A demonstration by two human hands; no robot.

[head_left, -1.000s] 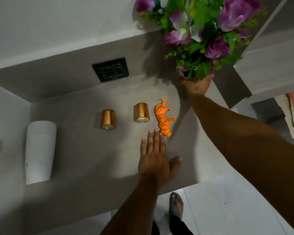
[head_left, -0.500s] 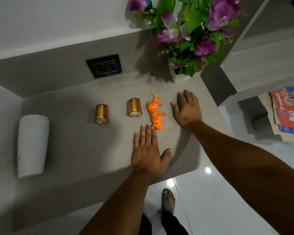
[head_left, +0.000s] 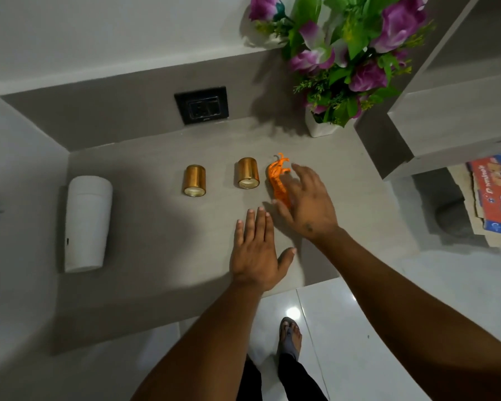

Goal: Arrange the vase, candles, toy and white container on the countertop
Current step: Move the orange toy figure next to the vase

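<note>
Red box [head_left: 496,192] beside the countertop [head_left: 145,227], lettered "BIG".

Two candles [head_left: 195,180] [head_left: 248,173] (gold), one toy [head_left: 276,180], one vase [head_left: 320,127], one white container [head_left: 86,224]

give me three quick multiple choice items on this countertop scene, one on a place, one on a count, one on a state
1. Where does the vase stand?
A. far right corner of the countertop
B. left edge
C. on the floor

2. How many gold candles are on the countertop?
A. one
B. two
C. four

3. What is the left hand doing?
A. gripping a candle
B. lifting the vase
C. lying flat and open on the countertop

Answers:
1 A, the vase sits by the back wall next to the side panel.
2 B, one candle and a second stand side by side.
3 C, the palm is down with fingers straight, holding nothing.
</note>
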